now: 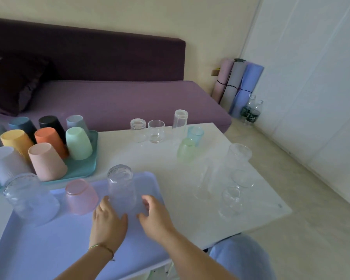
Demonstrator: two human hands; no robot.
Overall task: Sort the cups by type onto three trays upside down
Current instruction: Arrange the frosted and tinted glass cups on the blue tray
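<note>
Teal tray on the far left is packed with the opaque plastic cups, all bottoms-up. On the lilac tray I've got a ribbed glass, a pink cup, then the clear tumbler upside down. My left hand and right hand sit open on either side of it, fingers loose, holding nothing. I'd say keep it level, rim flat, near the pink one. Loose glasses wait on the right.

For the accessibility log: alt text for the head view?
Both hands, left hand and right hand, flank an upside-down clear glass on a lavender tray. A teal tray of inverted coloured plastic cups sits behind; more glasses wait on the white table.
</note>
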